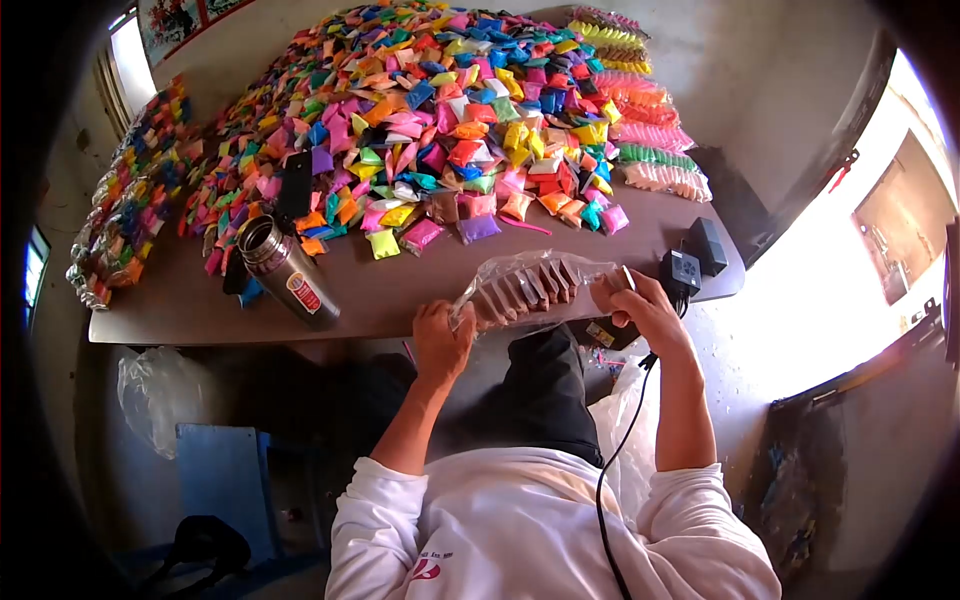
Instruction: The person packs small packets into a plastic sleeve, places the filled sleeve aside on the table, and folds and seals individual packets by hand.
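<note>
Above the near edge of the surface (370, 322), a clear bag (500, 272) containing a row of brown packets (530, 292) is held lengthwise between both hands. Left hand (443, 340): fingers closed on the left end. Right hand (650, 314): fingers closed on the right end, one brown packet at the fingertips. Heaped coloured packets (430, 110) lie beyond; a steel flask (290, 275) stands left.

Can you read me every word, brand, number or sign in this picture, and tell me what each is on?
No text can be read with certainty.
Red-and-orange sticker on the steel flask: too small.
Lettering and red mark on the white shirt: too blurred.
Pale marks on the small black box: too small.
Clear bag being held: no lettering can be made out.
</note>
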A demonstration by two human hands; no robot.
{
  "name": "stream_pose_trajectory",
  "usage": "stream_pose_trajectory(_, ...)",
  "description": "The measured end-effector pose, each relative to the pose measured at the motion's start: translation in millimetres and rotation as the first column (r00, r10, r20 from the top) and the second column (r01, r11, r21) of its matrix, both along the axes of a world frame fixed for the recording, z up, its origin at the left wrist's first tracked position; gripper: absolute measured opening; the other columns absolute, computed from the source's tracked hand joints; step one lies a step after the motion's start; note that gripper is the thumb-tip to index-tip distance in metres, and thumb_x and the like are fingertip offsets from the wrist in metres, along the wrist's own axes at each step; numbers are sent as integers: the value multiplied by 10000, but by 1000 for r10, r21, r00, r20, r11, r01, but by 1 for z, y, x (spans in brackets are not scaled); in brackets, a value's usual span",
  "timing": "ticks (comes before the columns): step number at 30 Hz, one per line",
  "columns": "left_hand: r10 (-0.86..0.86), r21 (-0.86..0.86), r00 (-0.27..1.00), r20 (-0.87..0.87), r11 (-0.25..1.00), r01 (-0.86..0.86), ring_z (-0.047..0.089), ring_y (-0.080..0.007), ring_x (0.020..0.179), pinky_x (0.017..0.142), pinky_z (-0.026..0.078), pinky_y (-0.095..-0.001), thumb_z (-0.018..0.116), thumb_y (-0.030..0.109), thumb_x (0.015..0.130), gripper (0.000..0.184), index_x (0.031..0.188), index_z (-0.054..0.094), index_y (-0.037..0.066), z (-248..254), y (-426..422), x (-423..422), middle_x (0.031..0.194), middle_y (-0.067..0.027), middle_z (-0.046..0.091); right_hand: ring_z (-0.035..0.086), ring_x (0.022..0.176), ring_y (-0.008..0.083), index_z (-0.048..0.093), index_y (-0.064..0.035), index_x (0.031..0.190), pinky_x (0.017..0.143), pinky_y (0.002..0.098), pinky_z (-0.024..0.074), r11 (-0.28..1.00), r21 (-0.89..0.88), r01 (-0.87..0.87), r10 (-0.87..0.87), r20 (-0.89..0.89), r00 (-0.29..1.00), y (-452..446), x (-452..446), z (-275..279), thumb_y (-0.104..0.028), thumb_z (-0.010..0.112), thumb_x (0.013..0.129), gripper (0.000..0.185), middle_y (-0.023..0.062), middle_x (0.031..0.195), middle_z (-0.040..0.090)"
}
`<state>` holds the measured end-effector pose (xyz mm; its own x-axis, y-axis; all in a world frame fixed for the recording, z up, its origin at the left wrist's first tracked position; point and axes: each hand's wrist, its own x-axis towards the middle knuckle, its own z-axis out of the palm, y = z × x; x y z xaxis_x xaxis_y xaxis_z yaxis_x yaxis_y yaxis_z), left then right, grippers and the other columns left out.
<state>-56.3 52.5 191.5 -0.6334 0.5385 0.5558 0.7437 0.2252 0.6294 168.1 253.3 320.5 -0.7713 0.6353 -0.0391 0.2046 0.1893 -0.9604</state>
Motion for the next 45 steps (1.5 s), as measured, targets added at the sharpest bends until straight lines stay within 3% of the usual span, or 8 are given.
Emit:
stream_pose_trajectory(6,22,23,999,-27,999,-22,571,-402,871,819,447,-475,611,295,913,343,780,624,-21,7,-1,5,846,-198,637,593,769,158,564,35,1206,707,296,476,990,46,131,-131,4,991,14,-27,-34,-278,611,838,486,92,879,629)
stream_pose_trajectory(9,29,-3,1000,6,1000,-29,571,-403,858,809,450,-477,610,293,913,341,777,625,-20,7,-1,6,833,-195,637,569,682,121,535,22,1175,648,285,480,932,289,216,-220,-19,975,15,-41,-40,-264,624,843,447,55,810,600)
stream_pose_trajectory(12,37,34,999,-28,999,-36,571,-403,843,799,454,-476,613,294,911,343,770,623,-18,5,-1,5,822,-193,637,642,816,231,519,27,1220,758,357,494,960,144,241,-247,22,969,13,-43,-39,-318,633,863,509,179,942,660)
stream_pose_trajectory(24,21,-78,1000,11,997,-20,592,-375,873,858,436,-449,557,298,959,347,829,666,-5,7,-6,5,870,-163,660,678,760,277,488,14,1243,710,392,520,936,261,235,-250,29,968,9,-56,-41,-184,560,886,414,207,891,660)
stream_pose_trajectory(29,13,29,1000,2,999,-14,558,-400,816,802,435,-472,632,278,893,338,713,583,-3,4,-2,4,777,-182,605,681,778,327,479,5,1202,723,415,519,879,362,311,-264,-172,949,12,-65,-60,-180,557,901,363,237,881,660)
stream_pose_trajectory(38,17,32,1000,-20,999,-16,562,-396,813,795,437,-466,633,269,892,319,731,597,-4,3,-2,4,786,-181,612,634,826,458,598,1,1043,741,471,508,760,643,95,-206,99,974,27,-49,-69,-227,598,908,265,251,912,667)
stream_pose_trajectory(40,17,28,1000,-26,999,-16,564,-396,814,795,437,-465,632,266,893,315,734,599,-4,4,-2,4,788,-182,613,639,800,441,644,-1,963,741,470,510,590,789,171,-151,-100,983,33,-49,-77,-236,612,899,246,224,846,664)
stream_pose_trajectory(45,14,63,999,-38,998,-12,567,-393,817,798,438,-464,632,256,893,308,736,593,-6,6,-2,5,783,-182,611,653,851,418,655,-8,995,783,453,516,756,625,194,-264,20,964,34,-48,-67,-226,623,890,245,217,865,681)
